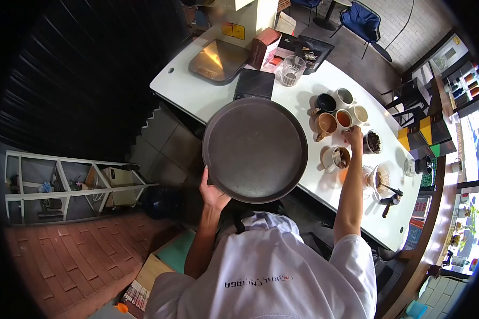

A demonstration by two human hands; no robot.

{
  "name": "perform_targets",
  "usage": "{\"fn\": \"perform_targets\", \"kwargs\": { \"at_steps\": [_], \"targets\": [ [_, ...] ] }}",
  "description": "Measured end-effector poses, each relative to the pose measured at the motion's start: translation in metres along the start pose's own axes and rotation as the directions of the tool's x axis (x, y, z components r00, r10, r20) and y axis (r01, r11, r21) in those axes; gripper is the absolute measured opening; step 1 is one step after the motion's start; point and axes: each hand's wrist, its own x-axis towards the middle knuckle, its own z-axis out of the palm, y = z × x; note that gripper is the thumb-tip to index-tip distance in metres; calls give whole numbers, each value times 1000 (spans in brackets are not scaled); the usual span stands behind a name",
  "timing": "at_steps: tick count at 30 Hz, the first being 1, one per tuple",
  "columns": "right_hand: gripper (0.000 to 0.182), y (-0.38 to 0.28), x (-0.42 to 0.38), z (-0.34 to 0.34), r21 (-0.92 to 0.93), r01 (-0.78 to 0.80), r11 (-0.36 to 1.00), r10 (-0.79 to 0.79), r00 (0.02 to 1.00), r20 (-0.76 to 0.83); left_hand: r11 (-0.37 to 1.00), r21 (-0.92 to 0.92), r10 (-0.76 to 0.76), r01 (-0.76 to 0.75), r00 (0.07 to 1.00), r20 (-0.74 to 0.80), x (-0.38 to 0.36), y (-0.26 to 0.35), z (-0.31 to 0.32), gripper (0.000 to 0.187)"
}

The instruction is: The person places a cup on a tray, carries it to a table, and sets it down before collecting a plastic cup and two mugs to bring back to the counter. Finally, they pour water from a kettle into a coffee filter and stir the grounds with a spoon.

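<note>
My left hand (213,194) grips the near left rim of a round dark serving tray (255,151), which is held level beside the white counter. My right hand (353,137) reaches over the counter, fingers closed at the near side of a small cup of reddish-brown tea (344,118); its handle is hidden by the fingers. Close around it stand a tan cup with a milky brown drink (325,124), a dark cup (325,102), a pale grey cup (345,96) and a cream cup (360,114). A white mug (335,158) stands nearer me.
Right of my hand are a container of dark contents (374,141) and a glass vessel (380,178) beside a dark-handled tool (389,204). Farther back on the counter (314,80) stand a clear glass (292,70), a black pouch (314,52), a box (264,49) and a metal plate (218,61).
</note>
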Motion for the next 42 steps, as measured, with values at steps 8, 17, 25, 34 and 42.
{"fn": "perform_targets", "kwargs": {
  "at_steps": [8, 17, 25, 34, 42],
  "targets": [
    [20, -13, -6, -21, 153, -161, 975, 126, 969, 212, 998, -64, -2, 1, 1000, -10, -2, -7, 0, 64],
    [37, -17, -14, -10, 163, -69, 984, 27, 969, 244, 999, -36, 37, -39, 998, -54, -3, -2, 5, 63],
    [40, -19, -22, -11, 189, -33, 981, -5, 980, 198, 999, -10, 33, -34, 997, -71, 0, -1, -2, 58],
    [44, -25, -30, -12, 242, -46, 969, 4, 985, 172, 999, 18, 46, -44, 995, -85, -1, -3, 1, 56],
    [45, -47, -39, -39, 168, -22, 986, -3, 989, 151, 999, 17, 31, -30, 998, -59, -1, -4, -2, 54]
  ]
}}
